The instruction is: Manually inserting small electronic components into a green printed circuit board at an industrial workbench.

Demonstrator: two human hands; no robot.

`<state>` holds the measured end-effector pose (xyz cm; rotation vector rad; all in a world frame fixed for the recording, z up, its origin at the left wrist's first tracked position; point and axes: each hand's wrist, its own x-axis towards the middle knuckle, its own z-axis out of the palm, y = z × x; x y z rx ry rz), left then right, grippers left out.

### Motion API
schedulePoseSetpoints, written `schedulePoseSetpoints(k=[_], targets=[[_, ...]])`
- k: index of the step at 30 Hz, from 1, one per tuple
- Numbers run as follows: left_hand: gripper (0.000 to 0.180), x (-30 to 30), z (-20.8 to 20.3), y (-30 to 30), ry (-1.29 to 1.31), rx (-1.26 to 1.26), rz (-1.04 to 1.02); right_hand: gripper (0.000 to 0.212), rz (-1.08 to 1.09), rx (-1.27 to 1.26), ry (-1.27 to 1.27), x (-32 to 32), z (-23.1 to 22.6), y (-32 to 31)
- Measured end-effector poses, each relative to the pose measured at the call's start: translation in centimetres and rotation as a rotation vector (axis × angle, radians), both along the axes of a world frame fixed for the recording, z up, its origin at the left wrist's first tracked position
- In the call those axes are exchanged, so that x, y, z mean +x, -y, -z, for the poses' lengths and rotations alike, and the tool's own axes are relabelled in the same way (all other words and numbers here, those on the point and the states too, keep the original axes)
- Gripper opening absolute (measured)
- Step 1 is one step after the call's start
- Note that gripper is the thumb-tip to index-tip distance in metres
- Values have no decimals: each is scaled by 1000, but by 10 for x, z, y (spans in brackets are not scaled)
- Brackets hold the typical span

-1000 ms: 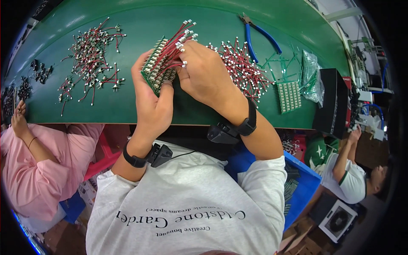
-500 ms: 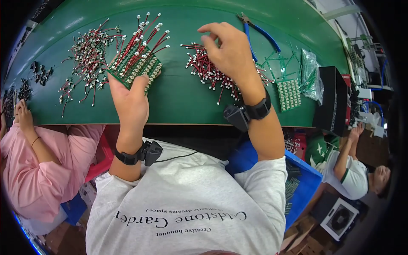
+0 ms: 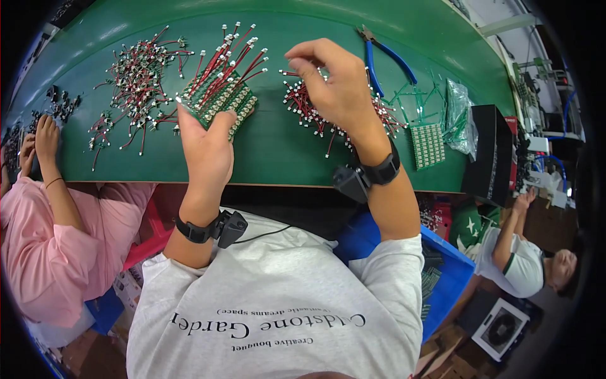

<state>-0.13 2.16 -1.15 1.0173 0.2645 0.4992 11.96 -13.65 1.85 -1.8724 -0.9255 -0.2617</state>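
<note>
My left hand (image 3: 207, 146) grips a green circuit board panel (image 3: 221, 101) by its near edge, thumb on top. Rows of small pale connectors cover the panel. From its far part rise several red-and-black cables (image 3: 228, 63) with white plugs at their free ends. My right hand (image 3: 333, 82) is raised over a pile of loose red cables with white plugs (image 3: 302, 101). Its thumb and forefinger are bent close together in a pinch; anything between them is too small to make out. Left of the panel lies another heap of cables with small boards (image 3: 136, 76).
Blue-handled cutters (image 3: 391, 57) lie at the far right of the green table (image 3: 271, 158). Near them are thin green strips (image 3: 410, 95), another panel (image 3: 428, 146), a clear plastic bag (image 3: 461, 117) and a black box (image 3: 489, 151). A co-worker in pink (image 3: 63, 240) sits at left.
My left hand has moved slightly to the right with the panel. The fingers of my right hand have shifted a little left and nearer and come closer together. The co-worker's hand has moved up.
</note>
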Motion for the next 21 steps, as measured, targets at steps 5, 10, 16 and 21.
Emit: schedulePoseSetpoints(k=[5,10,16,21], targets=[[48,-1,1,9,-49,188,6,11,-158,17,86,-26,-5,-13],[40,-1,4,12,-112,246,27,10,-107,49,168,-35,-7,-15],[35,2,9,13,-49,194,51,10,-185,90,58,-41,0,-21],[36,-3,1,23,-98,293,51,12,-88,18,-78,-35,8,-23]])
